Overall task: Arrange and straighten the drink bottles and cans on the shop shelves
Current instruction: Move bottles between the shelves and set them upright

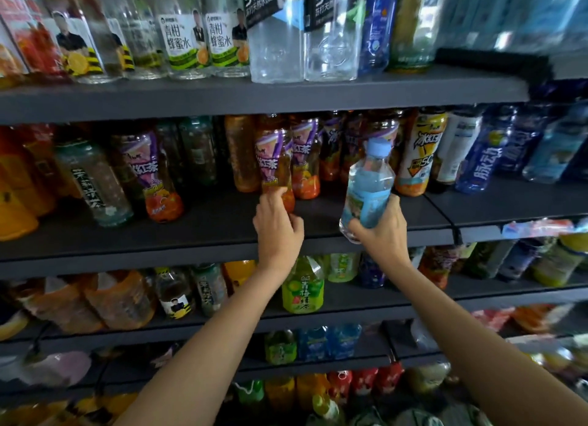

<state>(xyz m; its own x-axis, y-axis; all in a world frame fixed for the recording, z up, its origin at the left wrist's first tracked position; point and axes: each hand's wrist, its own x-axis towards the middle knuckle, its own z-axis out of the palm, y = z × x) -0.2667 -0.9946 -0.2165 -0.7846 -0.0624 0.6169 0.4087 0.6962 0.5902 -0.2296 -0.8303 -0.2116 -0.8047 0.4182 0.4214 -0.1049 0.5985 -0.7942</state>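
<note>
Together, both arms were stretched to the middle shelf (366, 231): an iced-tea bottle (276, 168) was gripped low by the left hand (277, 231), a blue-capped bottle (367, 187) by the right hand (381, 231); "SODA" was legible above.

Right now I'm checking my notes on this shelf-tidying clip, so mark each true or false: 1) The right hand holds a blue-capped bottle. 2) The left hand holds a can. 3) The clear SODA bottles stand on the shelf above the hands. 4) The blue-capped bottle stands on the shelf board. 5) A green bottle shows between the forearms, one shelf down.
1) True: the right hand grips the blue-capped bottle near its base.
2) False: the left hand grips the base of an iced tea bottle with a purple label.
3) True: the SODA bottles stand one shelf up.
4) False: it is held tilted in front of the shelf.
5) True: the green bottle sits there.
</note>
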